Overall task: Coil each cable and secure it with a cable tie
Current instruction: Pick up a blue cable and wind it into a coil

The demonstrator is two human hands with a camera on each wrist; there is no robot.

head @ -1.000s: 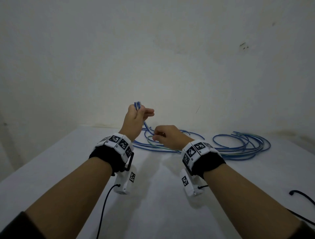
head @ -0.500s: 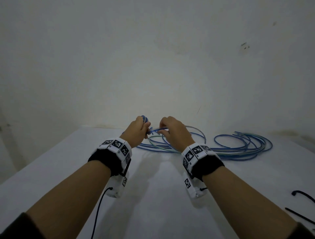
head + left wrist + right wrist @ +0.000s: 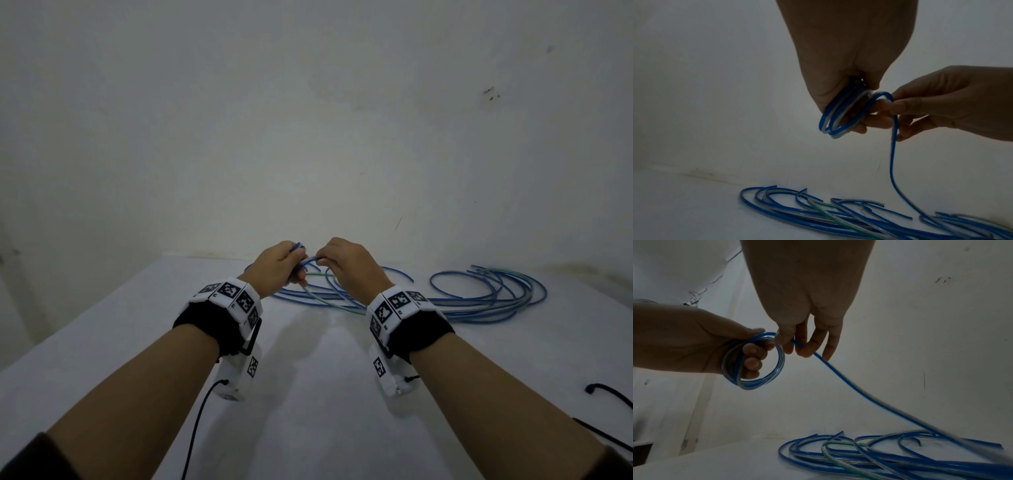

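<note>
My left hand (image 3: 281, 267) (image 3: 846, 104) (image 3: 715, 347) grips a small coil of blue and clear cable (image 3: 840, 116) (image 3: 758, 363), a few loops held above the white table (image 3: 308, 394). Right beside it, my right hand (image 3: 346, 263) (image 3: 797, 344) (image 3: 920, 104) pinches the same blue cable's free run (image 3: 838, 378) (image 3: 892, 154) at the top of the coil. That run drops down to a heap of loose blue, clear and green cables (image 3: 462, 298) (image 3: 859, 214) (image 3: 879, 456) lying on the table behind the hands.
A white wall (image 3: 308, 137) rises directly behind the table's far edge. Black cable ties (image 3: 609, 394) lie at the table's right edge. A black cord (image 3: 198, 421) hangs from the left wrist camera.
My left hand has come down with the coil from higher up. My right hand has risen from the table to meet it, bringing another stretch of cable to the coil.
</note>
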